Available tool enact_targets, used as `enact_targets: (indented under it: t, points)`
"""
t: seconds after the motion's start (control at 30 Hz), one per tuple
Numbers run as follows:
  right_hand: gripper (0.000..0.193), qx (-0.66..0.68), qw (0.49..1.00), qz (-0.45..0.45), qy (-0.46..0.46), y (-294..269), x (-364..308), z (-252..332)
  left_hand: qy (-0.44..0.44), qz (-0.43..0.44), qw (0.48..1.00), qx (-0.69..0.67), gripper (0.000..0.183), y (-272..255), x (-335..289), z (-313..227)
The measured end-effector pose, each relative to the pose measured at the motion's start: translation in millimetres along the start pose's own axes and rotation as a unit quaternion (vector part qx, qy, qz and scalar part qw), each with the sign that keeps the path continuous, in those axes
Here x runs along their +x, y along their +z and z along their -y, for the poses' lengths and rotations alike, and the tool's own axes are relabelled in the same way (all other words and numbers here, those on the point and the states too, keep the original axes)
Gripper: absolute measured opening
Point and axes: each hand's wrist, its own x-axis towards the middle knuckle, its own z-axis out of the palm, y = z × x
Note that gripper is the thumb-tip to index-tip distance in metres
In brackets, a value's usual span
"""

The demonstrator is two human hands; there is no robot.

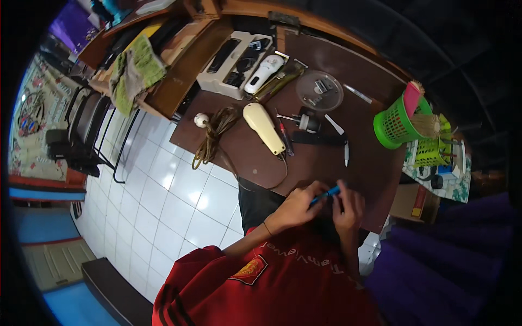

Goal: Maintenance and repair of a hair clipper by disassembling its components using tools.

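Rod (325, 195), slim and bright blue (a pen or a small tool; its exact kind cannot be told), sits between the two hands, just past the near edge of the brown table (318, 169) and close to the person's body. Its long axis slants from the lower left, inside the left hand (303, 202), up toward the fingertips of the right hand (349, 207). Neither hand is clearly nearer, since each one meets its own end. The left hand is curled closed, thumb and fingers pinching the lower part. The right hand is half open with bent fingers at the upper end; whether it grips or merely touches there cannot be told.

Beyond the hands, farther up the table, lie a white pen-like stick (346, 154), a red-and-black screwdriver (285, 137) and a cream hair clipper (263, 127), the last with its brown cord (220, 127) bunched to its left.

Of the containers, the clear round dish (338, 103) holds a metal blade piece and smaller parts (too small to make out). Left of it, past a white clipper (265, 74), an off-white tray (220, 87) carries dark attachments in its recesses. On the right, a green basket (387, 130) stands upright with a pink object and a bristly brush rising from it.
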Motion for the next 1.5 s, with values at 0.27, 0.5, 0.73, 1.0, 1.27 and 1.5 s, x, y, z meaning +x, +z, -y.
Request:
enact_targets:
  t: [0.27, 0.5, 0.73, 1.0, 1.27, 1.5]
  points:
    - [0.039, 0.037, 0.999, -0.001, 0.0, 2, -13, -9, 0.039, 0.149, 0.985, 0.076, 0.032, -28, 15, -26]
    - [0.037, 0.005, 0.997, -0.062, 0.039, 8, -9, -10, -0.032, -0.341, 0.838, 0.425, 0.077, -89, 67, 4]
    - [0.039, 0.021, 0.998, -0.034, 0.056, 11, -9, -10, -0.043, -0.236, 0.905, 0.352, 0.091, -123, 65, 28]
    - [0.037, 0.018, 0.998, -0.036, 0.052, 6, -4, -6, -0.138, -0.302, 0.833, 0.442, 0.098, -103, 60, 27]
    - [0.034, 0.008, 0.998, -0.03, 0.063, 4, -1, -1, -0.148, -0.26, 0.844, 0.446, 0.06, -116, 58, 20]
    - [0.032, -0.031, 0.997, -0.034, 0.061, 9, 0, -5, 0.123, -0.238, 0.933, 0.242, 0.059, -140, 40, 24]
